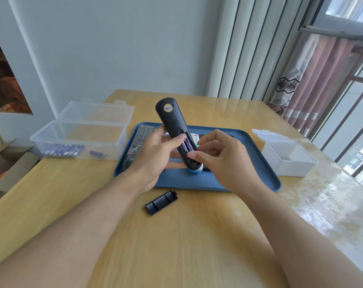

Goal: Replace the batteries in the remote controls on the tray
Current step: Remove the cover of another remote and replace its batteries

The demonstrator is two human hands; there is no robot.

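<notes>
Cover [161,202] before tray [218,183].

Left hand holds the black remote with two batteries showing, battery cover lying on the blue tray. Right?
Not quite. The head view shows the battery cover on the wooden table, in front of the blue tray. The rest holds: left hand, black remote, batteries.

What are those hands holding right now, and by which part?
The left hand grips a black remote control around its middle, back side up. The right hand presses fingertips at the batteries in its open compartment.
</notes>
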